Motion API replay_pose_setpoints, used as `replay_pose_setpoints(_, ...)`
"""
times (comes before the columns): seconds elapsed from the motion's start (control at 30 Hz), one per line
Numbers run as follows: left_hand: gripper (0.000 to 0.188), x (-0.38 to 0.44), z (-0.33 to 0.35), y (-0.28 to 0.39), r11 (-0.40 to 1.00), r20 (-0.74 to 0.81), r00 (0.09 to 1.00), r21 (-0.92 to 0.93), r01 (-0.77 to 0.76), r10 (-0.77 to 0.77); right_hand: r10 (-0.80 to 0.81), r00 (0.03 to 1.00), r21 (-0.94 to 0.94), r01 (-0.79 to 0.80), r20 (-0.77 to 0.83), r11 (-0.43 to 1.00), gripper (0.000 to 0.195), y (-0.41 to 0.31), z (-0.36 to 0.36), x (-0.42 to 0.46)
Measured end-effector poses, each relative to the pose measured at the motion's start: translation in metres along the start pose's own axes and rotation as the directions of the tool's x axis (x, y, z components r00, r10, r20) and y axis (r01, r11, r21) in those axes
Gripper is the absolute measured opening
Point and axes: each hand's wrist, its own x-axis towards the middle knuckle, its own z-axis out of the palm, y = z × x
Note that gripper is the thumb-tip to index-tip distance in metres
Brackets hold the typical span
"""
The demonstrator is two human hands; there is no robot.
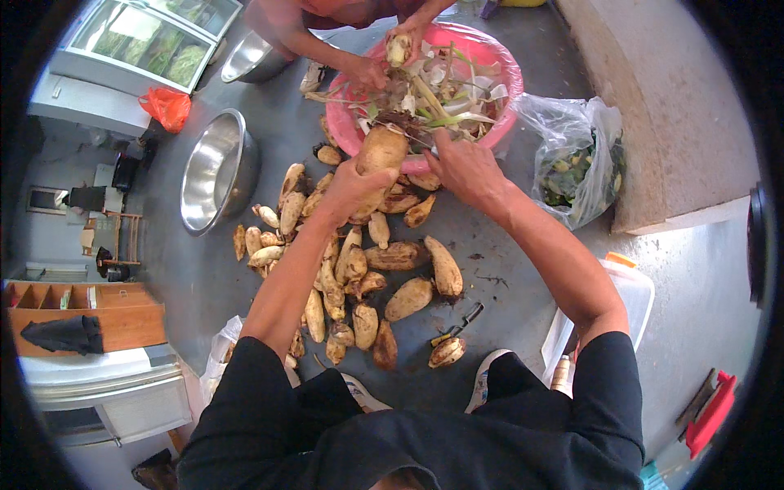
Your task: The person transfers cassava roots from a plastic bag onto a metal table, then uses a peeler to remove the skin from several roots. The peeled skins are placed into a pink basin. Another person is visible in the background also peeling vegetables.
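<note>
My left hand (361, 187) grips a thick pale-brown root vegetable (383, 150), its dark, stringy root end over the near rim of a pink plastic basin (334, 125). Just right of that end is my right hand (468, 168), index finger stretched out; a thin thing shows by its fingertips, but whether it is held is unclear. The basin, lined with clear film, holds peelings and leafy scraps (453, 92). Under my forearms many similar roots (409, 299) lie on the grey floor. A peeler-like tool (462, 324) lies near my feet beside one root (447, 353).
Across the basin another person's hands (367, 72) hold a pale root (399, 50). Steel bowls (214, 171) (245, 58) stand at left. A clear plastic bag with greens (579, 165) is at right, by a low wall (661, 122). A translucent box (634, 294) sits near my right elbow.
</note>
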Motion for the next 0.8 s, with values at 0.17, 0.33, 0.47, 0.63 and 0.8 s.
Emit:
replay_pose_setpoints(0.17, 0.057, 0.005, 0.003, 0.000, 0.843, -0.158, 0.967, 0.532, -0.085, 0.198, 0.041, 0.999, 0.021, -0.041, 0.016, 0.999, 0.035, -0.004, 0.005, 0.001)
replay_pose_setpoints(0.33, 0.054, -0.004, -0.006, -0.002, 0.933, 0.118, 0.972, -0.277, 0.229, -0.203, -0.028, 0.999, -0.014, 0.028, -0.037, 1.000, 0.035, -0.003, 0.003, 0.002)
replay_pose_setpoints(0.47, 0.051, -0.008, -0.014, -0.008, 0.941, 0.145, 0.980, -0.290, 0.177, -0.140, -0.075, 0.996, 0.005, 0.075, -0.048, 0.997, 0.035, -0.004, 0.007, 0.004)
replay_pose_setpoints(0.63, 0.060, 0.002, 0.005, -0.005, 0.930, -0.167, 0.978, 0.362, -0.056, 0.124, 0.001, 1.000, -0.024, -0.001, -0.001, 1.000, 0.035, 0.000, 0.010, 0.013)
replay_pose_setpoints(0.8, 0.059, 0.002, 0.008, -0.009, 0.890, -0.225, 0.950, 0.444, -0.098, 0.216, -0.028, 0.999, -0.008, 0.028, -0.034, 1.000, 0.035, 0.000, 0.009, 0.011)
